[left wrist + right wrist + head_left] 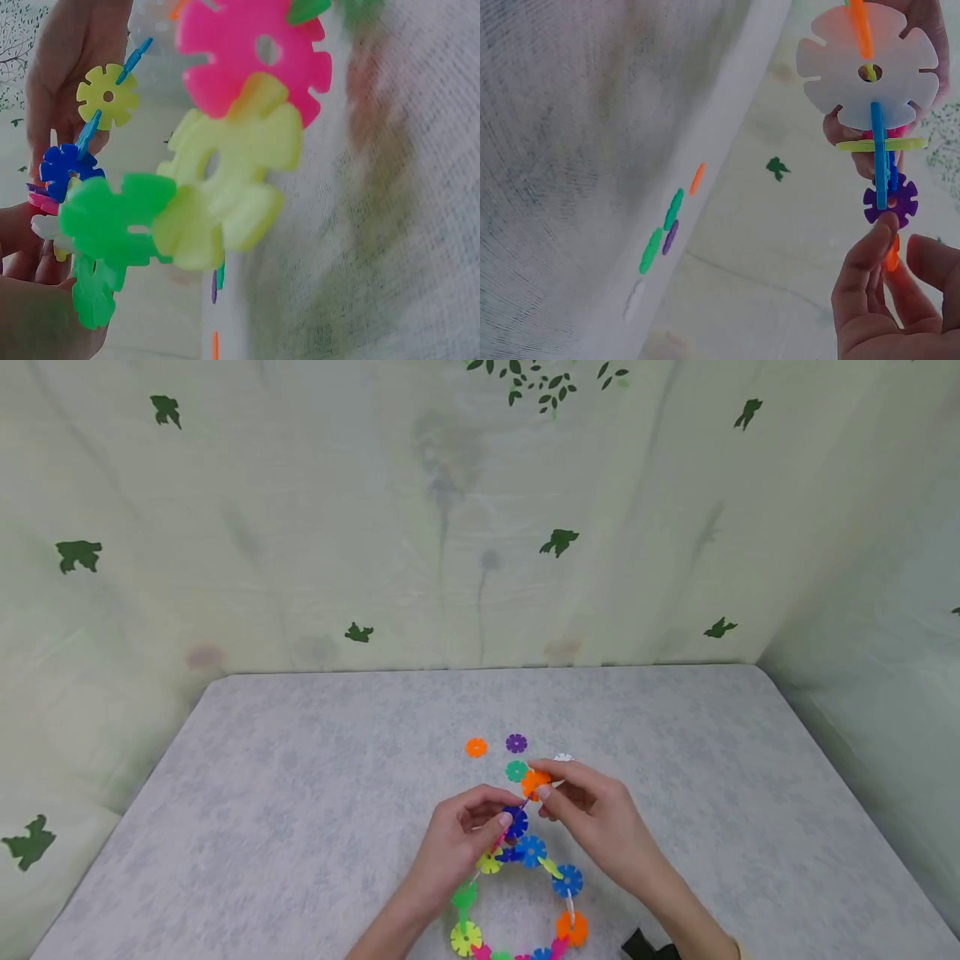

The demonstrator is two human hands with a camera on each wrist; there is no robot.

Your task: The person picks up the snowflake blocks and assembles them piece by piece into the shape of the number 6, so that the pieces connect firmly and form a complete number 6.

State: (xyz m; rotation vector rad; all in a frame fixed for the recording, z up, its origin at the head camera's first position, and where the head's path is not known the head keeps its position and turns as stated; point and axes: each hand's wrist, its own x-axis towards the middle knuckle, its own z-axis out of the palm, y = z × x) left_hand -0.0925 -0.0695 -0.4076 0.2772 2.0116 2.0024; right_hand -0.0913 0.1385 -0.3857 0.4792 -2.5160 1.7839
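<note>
A ring of notched, flower-shaped plastic discs, linked edge to edge, hangs below both hands. In the head view my left hand (461, 835) pinches the ring's top between thumb and fingers, beside a dark blue disc (516, 822). My right hand (596, 806) pinches an orange disc (536, 783) by its edge, just up and right of the left hand. A purple disc (892, 202) touches that orange disc (892, 256) in the right wrist view. Whether its slot is fully seated cannot be seen. Yellow (109, 96), green (116, 217) and pink (255, 52) discs show in the left wrist view.
Loose discs lie on the grey table (300, 793) beyond the hands: orange (476, 747), purple (516, 743), green (516, 771) and a partly hidden white one (563, 757). A black object (648, 946) sits at the near edge. Pale leaf-printed cloth (375, 527) surrounds the table.
</note>
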